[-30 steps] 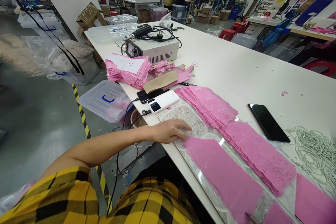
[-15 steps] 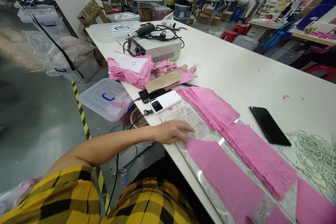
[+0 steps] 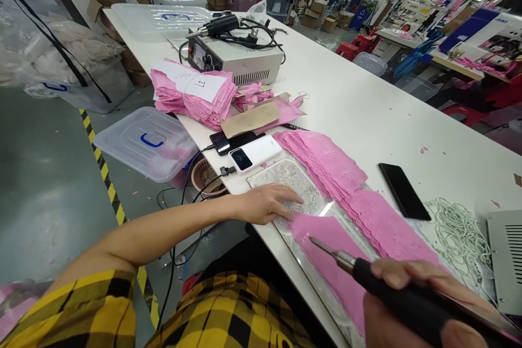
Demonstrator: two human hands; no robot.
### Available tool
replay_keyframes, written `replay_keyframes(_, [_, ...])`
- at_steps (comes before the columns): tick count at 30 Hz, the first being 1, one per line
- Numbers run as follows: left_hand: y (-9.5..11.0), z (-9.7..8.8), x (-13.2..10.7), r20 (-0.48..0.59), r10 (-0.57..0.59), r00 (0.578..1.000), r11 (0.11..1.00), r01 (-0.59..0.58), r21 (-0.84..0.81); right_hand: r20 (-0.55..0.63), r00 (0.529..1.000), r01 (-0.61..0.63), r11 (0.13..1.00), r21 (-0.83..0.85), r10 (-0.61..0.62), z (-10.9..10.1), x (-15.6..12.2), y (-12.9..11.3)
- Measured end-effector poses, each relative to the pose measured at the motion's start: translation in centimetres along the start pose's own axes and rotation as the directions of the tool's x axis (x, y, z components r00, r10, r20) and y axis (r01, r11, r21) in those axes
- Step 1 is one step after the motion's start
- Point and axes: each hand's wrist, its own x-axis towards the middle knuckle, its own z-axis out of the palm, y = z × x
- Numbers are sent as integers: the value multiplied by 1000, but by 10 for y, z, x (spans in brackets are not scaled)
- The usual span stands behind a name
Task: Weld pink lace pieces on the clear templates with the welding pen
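My left hand lies with fingers stretched and apart at the near edge of a clear template board, fingertips touching the end of a flat pink fabric piece. In my right hand, at lower right, is a black-handled tool with a pointed metal tip. Its tip hangs over the fabric piece; whether it touches cannot be told. Just beyond lies a long overlapping stack of pink lace-edged pieces. My right hand and the tool hide part of the fabric.
A white power bank with a cable lies beyond my left hand. Behind are a bundled pink fabric stack and a control box with another handpiece. To the right are a black phone, pale elastic loops and a grey box.
My right hand has come up into view from the lower right with the black-handled tool over the fabric. My left hand stays in place. The view has shifted slightly right and down.
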Motion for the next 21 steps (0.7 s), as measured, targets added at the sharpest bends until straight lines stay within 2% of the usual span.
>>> replay_keyframes(3, [0, 0, 0, 6, -15, 1000, 1000, 15, -4, 28, 998, 63, 998, 1, -63, 23, 8, 17])
replay_keyframes(6, [0, 1, 0, 2, -4, 1000, 1000, 4, 14, 91, 995, 47, 999, 14, -48, 34, 8, 26])
replay_keyframes(11, [0, 2, 0, -17, 35, 999, 999, -34, 35, 131, 991, 34, 999, 37, -39, 36, 5, 30])
replay_keyframes(21, [0, 2, 0, -33, 59, 998, 998, -58, 28, 126, 992, 29, 999, 13, -31, 37, 6, 34])
